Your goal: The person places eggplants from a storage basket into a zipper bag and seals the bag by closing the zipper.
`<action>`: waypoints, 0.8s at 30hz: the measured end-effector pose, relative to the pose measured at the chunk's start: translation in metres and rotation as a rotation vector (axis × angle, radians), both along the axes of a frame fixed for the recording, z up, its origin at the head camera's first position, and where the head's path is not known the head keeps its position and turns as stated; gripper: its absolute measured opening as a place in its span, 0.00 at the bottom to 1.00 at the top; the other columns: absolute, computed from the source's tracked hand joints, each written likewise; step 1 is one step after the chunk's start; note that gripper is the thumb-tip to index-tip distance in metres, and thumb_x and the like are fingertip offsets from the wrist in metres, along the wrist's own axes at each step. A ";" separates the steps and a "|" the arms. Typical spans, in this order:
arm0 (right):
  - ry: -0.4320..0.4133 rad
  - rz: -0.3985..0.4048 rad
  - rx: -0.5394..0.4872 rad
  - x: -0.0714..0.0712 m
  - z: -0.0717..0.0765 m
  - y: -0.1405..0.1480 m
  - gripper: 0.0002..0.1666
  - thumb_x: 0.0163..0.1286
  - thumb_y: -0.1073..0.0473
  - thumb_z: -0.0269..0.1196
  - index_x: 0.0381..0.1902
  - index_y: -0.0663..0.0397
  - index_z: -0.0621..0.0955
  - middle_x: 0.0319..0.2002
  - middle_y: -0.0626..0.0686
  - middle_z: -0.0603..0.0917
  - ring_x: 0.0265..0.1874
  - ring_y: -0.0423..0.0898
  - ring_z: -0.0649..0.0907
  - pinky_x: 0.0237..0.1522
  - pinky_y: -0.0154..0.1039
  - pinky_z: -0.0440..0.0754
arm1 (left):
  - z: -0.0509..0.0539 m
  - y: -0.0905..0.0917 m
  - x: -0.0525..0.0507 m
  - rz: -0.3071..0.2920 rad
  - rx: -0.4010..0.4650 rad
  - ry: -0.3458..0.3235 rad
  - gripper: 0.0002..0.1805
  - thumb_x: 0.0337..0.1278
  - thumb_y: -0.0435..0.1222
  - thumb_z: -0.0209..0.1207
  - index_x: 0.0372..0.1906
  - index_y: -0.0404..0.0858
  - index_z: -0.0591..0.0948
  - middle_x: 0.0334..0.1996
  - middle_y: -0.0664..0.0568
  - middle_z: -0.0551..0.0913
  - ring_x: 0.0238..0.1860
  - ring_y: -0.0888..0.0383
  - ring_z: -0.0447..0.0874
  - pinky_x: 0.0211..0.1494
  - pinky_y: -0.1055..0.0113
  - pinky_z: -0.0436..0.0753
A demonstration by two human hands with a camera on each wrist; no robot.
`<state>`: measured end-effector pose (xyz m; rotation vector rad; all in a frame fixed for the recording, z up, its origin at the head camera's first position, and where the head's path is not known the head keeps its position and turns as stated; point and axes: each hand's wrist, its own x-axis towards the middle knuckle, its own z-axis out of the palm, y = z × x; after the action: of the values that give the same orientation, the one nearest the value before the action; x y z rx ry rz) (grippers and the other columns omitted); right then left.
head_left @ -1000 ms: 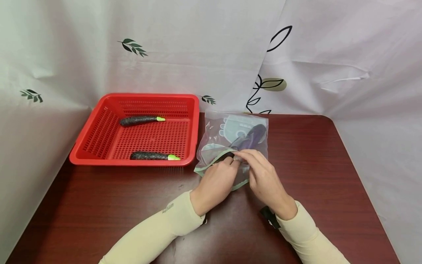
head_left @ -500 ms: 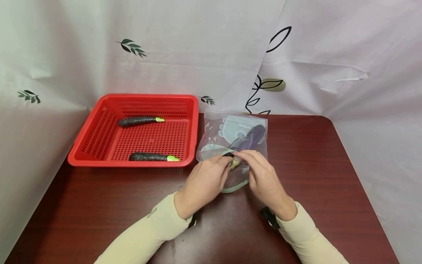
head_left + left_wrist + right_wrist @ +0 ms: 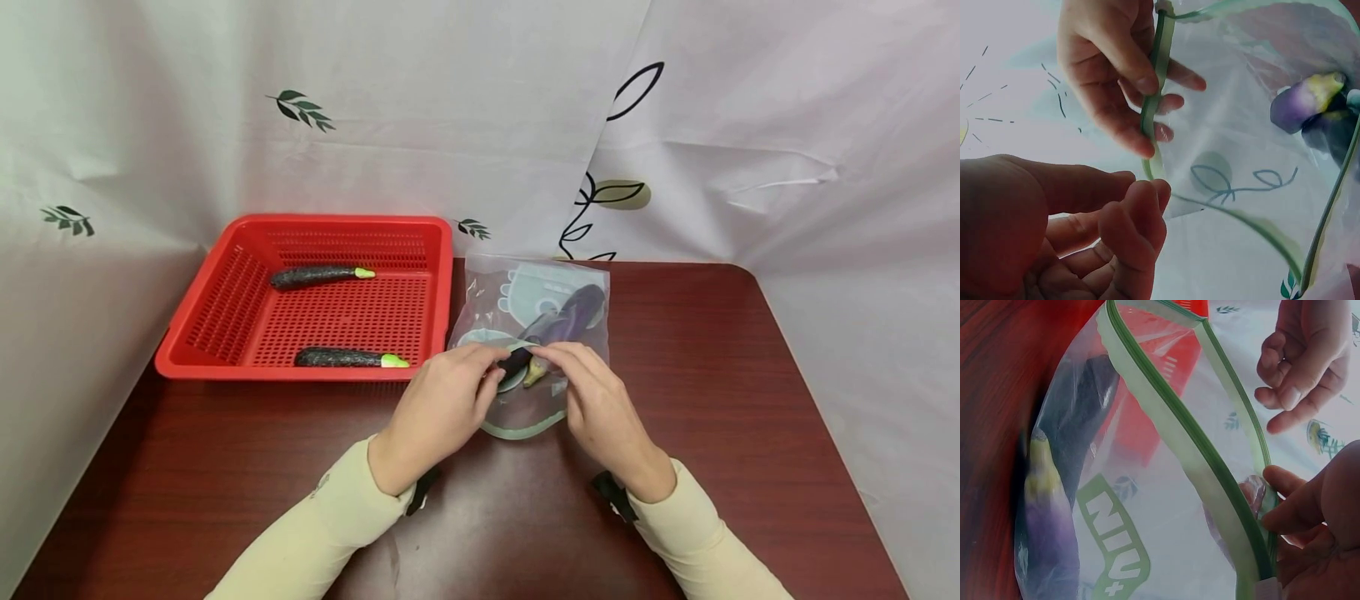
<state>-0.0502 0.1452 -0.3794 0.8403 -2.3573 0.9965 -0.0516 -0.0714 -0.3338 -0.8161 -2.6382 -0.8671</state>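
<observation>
A clear zip bag (image 3: 487, 279) with a green-edged mouth lies in front of me. Inside it are a purple eggplant (image 3: 573, 317) with a pale yellow-green stem end and a dark, long vegetable (image 3: 1094, 384). My right hand (image 3: 611, 408) pinches the bag's rim between thumb and fingers. Just left of the mouth is my left hand (image 3: 442, 400), its fingers loosely bent. In the right wrist view, a small gap separates the left hand (image 3: 1307, 365) from the rim, and nothing shows between its fingers. Part of the dark vegetable is hidden behind the bag's rim and the left fingers.
A red perforated basket (image 3: 300, 372) stands at left, holding one dark zucchini (image 3: 318, 277) at the back and another zucchini (image 3: 345, 357) near its front. Everything rests on a dark red wooden table (image 3: 720, 375). A white patterned curtain (image 3: 420, 108) hangs behind.
My left hand has drawn out of the bag's mouth to the left, letting go of the dark vegetable, which stays inside. The right hand has kept its place on the rim.
</observation>
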 end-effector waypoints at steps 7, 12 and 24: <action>-0.043 -0.004 0.015 0.001 0.000 0.002 0.31 0.63 0.82 0.47 0.59 0.58 0.81 0.54 0.53 0.81 0.55 0.48 0.79 0.57 0.35 0.74 | 0.007 -0.009 -0.003 0.033 -0.003 0.005 0.10 0.60 0.30 0.67 0.46 0.34 0.86 0.39 0.48 0.87 0.37 0.56 0.86 0.41 0.62 0.85; -0.025 -0.004 0.009 0.001 -0.001 0.001 0.33 0.60 0.84 0.49 0.59 0.58 0.81 0.53 0.53 0.82 0.54 0.49 0.79 0.57 0.36 0.74 | 0.010 -0.016 -0.007 0.054 -0.015 0.017 0.08 0.61 0.30 0.66 0.45 0.35 0.87 0.35 0.49 0.86 0.34 0.56 0.86 0.39 0.61 0.84; -0.021 0.006 -0.005 0.000 0.001 0.000 0.31 0.61 0.84 0.49 0.58 0.60 0.81 0.52 0.55 0.82 0.52 0.51 0.80 0.57 0.35 0.74 | 0.013 -0.032 -0.017 0.099 -0.036 -0.013 0.08 0.61 0.29 0.64 0.44 0.32 0.87 0.38 0.45 0.87 0.33 0.54 0.84 0.39 0.59 0.82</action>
<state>-0.0498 0.1450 -0.3786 0.8401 -2.3702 1.0179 -0.0682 -0.1035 -0.3209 -0.6835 -2.6869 -0.8039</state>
